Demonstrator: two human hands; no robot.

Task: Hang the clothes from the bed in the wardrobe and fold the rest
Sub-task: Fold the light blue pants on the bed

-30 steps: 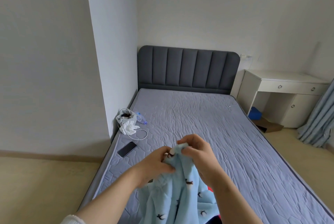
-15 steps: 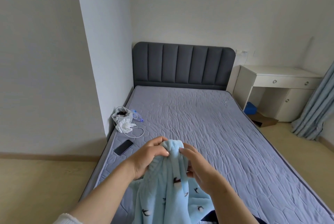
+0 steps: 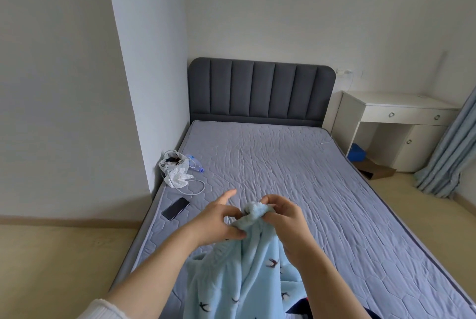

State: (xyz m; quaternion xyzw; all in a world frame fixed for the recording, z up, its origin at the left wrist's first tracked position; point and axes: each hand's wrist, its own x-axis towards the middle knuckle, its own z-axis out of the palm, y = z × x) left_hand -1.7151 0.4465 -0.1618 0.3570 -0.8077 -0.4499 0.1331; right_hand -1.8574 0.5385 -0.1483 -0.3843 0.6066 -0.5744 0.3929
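Note:
A light blue fleece garment printed with small dark birds hangs over the near end of the bed. My right hand pinches its bunched top edge between thumb and fingers. My left hand pinches the cloth just below and to the left, with its index finger stretched out forward. A dark and red garment peeks out beneath the blue one at the bottom edge.
On the bed's left side lie a black phone, a white cable, a white plastic bag and a clear bottle. A white desk stands right of the grey headboard. Blue curtains hang at far right.
My hands have shifted along the garment's top edge. The left hand has slid lower on the cloth and its index finger now points outward; the right keeps its pinch on the bunched edge.

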